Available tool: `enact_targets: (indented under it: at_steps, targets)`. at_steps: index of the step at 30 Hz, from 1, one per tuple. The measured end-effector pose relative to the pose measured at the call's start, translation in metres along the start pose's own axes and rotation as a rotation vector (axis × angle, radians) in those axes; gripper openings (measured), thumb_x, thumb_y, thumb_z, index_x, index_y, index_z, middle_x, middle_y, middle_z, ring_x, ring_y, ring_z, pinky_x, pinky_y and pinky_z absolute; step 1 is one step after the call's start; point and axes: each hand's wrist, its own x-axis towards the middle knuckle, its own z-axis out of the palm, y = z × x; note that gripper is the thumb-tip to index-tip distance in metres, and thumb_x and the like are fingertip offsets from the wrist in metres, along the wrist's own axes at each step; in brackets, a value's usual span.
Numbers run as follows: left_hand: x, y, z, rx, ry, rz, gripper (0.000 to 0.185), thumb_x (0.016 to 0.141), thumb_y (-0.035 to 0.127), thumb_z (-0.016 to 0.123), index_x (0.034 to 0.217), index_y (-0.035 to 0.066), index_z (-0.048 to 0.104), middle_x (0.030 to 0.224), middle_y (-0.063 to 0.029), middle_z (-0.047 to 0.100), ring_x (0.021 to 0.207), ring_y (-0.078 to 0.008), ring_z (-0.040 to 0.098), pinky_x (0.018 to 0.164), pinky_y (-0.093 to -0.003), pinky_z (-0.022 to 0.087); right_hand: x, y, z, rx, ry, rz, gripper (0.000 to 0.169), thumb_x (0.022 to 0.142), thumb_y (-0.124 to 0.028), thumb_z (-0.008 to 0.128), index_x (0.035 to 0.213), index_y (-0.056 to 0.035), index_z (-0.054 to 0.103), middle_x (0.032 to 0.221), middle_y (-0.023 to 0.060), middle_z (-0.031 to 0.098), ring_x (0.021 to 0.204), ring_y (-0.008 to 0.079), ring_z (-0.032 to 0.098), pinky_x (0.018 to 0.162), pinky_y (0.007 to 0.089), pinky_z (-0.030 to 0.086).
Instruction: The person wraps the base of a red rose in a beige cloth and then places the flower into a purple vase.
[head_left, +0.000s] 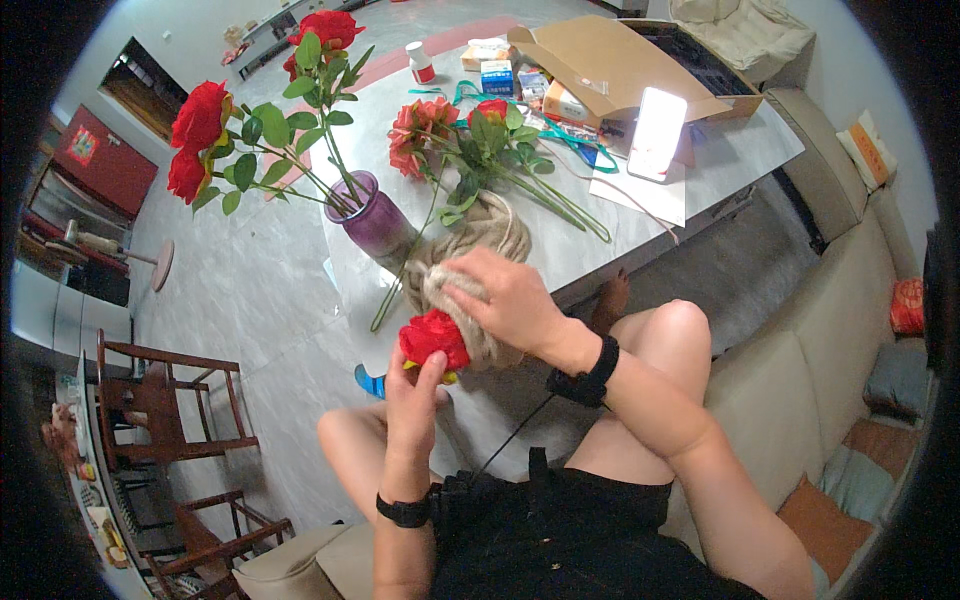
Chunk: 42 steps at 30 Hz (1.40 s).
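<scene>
A red artificial rose head (433, 339) with yellow-green sepals is between the fingers of my left hand (412, 386). My right hand (506, 300) grips a bunched piece of beige knitted cloth (454, 285) just above the flower. More of that soft cloth (487, 232) lies heaped on the table edge behind my hands and hangs below them. Behind the heap stands a purple glass vase (375, 217) holding several red artificial roses (199, 120) on leafy green stems. Other artificial flowers (424, 135), dusty pink and red, lie on the table with stems pointing towards me.
On the marble-look table (562, 259) are a lit phone (657, 135), white paper (637, 196), an open cardboard box (622, 64), a white bottle (420, 64), small boxes (496, 77) and teal ribbon (581, 139). A beige sofa (802, 360) runs along the right; wooden chairs (169, 405) stand left.
</scene>
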Motion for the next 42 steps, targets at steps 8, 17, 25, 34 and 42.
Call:
enact_targets:
  at_steps: [8,17,25,34,42]
  targets:
    - [0.016,-0.001,-0.012,-0.300,0.001,0.038,0.030,0.093,0.014,0.054,0.122,0.006,0.051,0.101,-0.0030,0.062,0.077,-0.0096,0.059,0.063,-0.0230,0.048,-0.013,-0.040,0.010,0.101,-0.133,-0.277,0.030,0.086,-0.019,0.063,0.115,-0.0105,0.060,0.093,0.0102,0.067,0.076,0.0267,0.066,0.061,0.0333,0.052]
    - [-0.003,0.019,-0.007,-0.236,-0.167,0.022,0.038,0.095,0.023,0.052,0.127,0.004,0.048,0.110,-0.0069,0.063,0.085,-0.0154,0.062,0.070,-0.0251,0.047,0.009,0.000,-0.001,-0.009,0.104,-0.031,0.017,0.088,-0.018,0.062,0.098,-0.0047,0.065,0.090,0.0153,0.066,0.082,0.0316,0.066,0.066,0.0380,0.052]
    - [0.005,-0.009,-0.016,-0.322,-0.082,-0.099,0.035,0.099,0.035,0.042,0.120,0.009,0.052,0.104,-0.0019,0.061,0.085,-0.0111,0.057,0.065,-0.0241,0.043,-0.012,-0.039,0.026,-0.065,-0.090,-0.385,0.019,0.083,-0.018,0.065,0.101,-0.0115,0.064,0.076,0.0085,0.059,0.064,0.0261,0.060,0.054,0.0357,0.049]
    - [0.012,-0.005,-0.015,-0.260,-0.004,-0.078,0.033,0.098,0.030,0.045,0.123,0.009,0.050,0.108,-0.0019,0.060,0.087,-0.0097,0.056,0.070,-0.0234,0.043,0.001,-0.025,0.010,0.142,0.015,-0.172,0.025,0.080,-0.014,0.067,0.104,-0.0066,0.064,0.094,0.0127,0.066,0.083,0.0305,0.065,0.069,0.0359,0.053]
    - [0.015,-0.005,-0.008,-0.227,-0.148,-0.045,0.033,0.097,0.022,0.046,0.126,0.006,0.047,0.107,-0.0035,0.059,0.087,-0.0124,0.057,0.072,-0.0273,0.045,-0.001,-0.005,0.024,-0.066,-0.103,-0.193,0.022,0.086,-0.024,0.061,0.104,-0.0120,0.063,0.081,0.0091,0.062,0.072,0.0272,0.064,0.058,0.0370,0.052]
